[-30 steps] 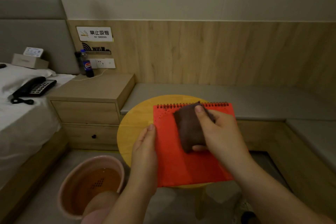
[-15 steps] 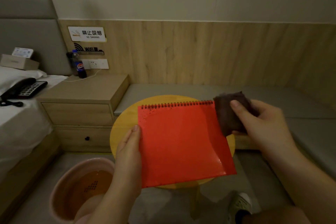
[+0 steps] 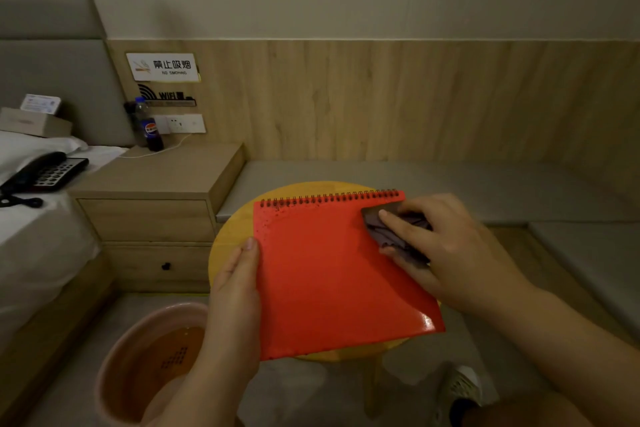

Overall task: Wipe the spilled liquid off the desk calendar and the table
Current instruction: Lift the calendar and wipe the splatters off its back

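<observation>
A red spiral-bound desk calendar (image 3: 329,274) lies flat over the small round yellow table (image 3: 235,229), its binding at the far edge. Droplets of liquid dot its upper left corner near the coils. My left hand (image 3: 235,288) holds the calendar's left edge, thumb along the side; the fingers are hidden beneath. My right hand (image 3: 446,250) grips a dark brown cloth (image 3: 394,229) and presses it on the calendar's upper right corner.
A pink basin (image 3: 114,357) with water stands on the floor at lower left. A wooden nightstand (image 3: 156,184) with a cola bottle (image 3: 149,128) is to the left, beside a bed carrying a telephone (image 3: 41,173). A grey bench (image 3: 450,184) runs behind the table. My shoe (image 3: 460,388) is below.
My right hand swept the cloth from the calendar's middle off to the right, then brought it back onto the upper right corner. My left hand kept its hold.
</observation>
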Action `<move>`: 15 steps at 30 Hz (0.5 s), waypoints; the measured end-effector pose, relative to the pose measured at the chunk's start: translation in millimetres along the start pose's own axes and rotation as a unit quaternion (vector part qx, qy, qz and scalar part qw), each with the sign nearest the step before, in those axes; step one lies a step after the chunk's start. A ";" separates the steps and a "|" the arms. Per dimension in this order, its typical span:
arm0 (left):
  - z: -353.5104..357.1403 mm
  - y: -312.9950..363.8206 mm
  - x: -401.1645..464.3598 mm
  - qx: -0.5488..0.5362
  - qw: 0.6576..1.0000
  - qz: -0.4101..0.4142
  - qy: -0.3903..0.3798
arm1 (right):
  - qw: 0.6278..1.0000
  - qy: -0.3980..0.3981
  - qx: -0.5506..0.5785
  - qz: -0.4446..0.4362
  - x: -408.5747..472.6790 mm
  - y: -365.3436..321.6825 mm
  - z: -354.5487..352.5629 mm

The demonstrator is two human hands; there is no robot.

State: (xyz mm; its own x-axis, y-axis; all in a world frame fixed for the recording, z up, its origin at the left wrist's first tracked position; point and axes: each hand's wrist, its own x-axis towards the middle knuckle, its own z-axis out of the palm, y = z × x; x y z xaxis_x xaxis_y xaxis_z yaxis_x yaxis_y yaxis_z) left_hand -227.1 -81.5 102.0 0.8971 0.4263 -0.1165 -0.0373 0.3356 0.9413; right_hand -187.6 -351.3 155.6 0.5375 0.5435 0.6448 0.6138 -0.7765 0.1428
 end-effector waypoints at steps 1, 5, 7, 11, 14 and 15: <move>-0.5 0.8 0.1 0.002 1.000 0.003 0.001 | 1.000 -0.006 -0.010 -0.001 0.0 -2.4 -0.4; -2.7 1.3 2.9 0.006 1.000 0.016 -0.004 | 0.999 -0.033 0.006 -0.012 -3.9 -7.3 -4.8; -3.6 0.3 3.6 0.004 1.000 0.022 -0.009 | 0.998 -0.041 0.056 -0.008 -5.3 -5.5 -6.7; -2.4 -0.2 3.0 0.004 1.000 0.014 -0.004 | 0.995 0.058 0.085 0.012 5.0 -0.3 -6.1; 0.1 2.5 0.2 -0.005 1.000 0.008 -0.005 | 0.989 0.078 0.094 0.079 10.0 -0.9 -1.5; 0.8 3.2 -0.4 -0.010 1.000 0.009 -0.007 | 0.979 0.075 0.127 0.141 9.9 -2.9 -1.3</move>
State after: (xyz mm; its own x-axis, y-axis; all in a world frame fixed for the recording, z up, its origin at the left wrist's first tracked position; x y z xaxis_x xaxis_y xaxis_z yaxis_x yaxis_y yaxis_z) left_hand -227.2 -81.3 105.3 0.9019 0.4212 -0.0958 -0.0621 0.3458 0.9362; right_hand -184.8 -344.1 162.5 0.6275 0.2507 0.7372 0.5871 -0.7742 -0.2364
